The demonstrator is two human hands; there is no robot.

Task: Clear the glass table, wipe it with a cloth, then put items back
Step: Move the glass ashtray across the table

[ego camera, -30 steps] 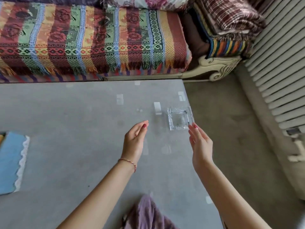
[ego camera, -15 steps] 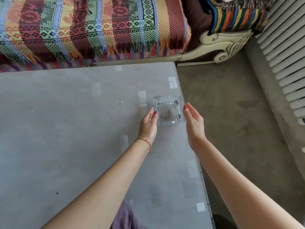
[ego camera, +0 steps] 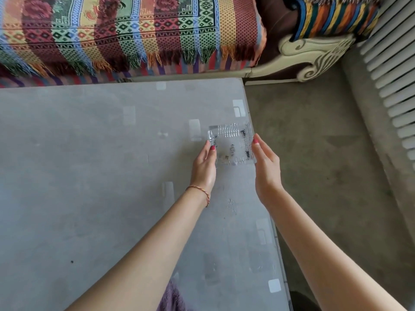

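Because the glass ashtray [ego camera: 231, 144] looks heavy, slick and breakable, we press our left hand [ego camera: 204, 165] and right hand [ego camera: 267, 169] flat to its opposite sides, a two-handed grip not curled under it. It sits on the tabletop [ego camera: 89, 176] just inside the right edge, with bare floor [ego camera: 314, 153] beyond.
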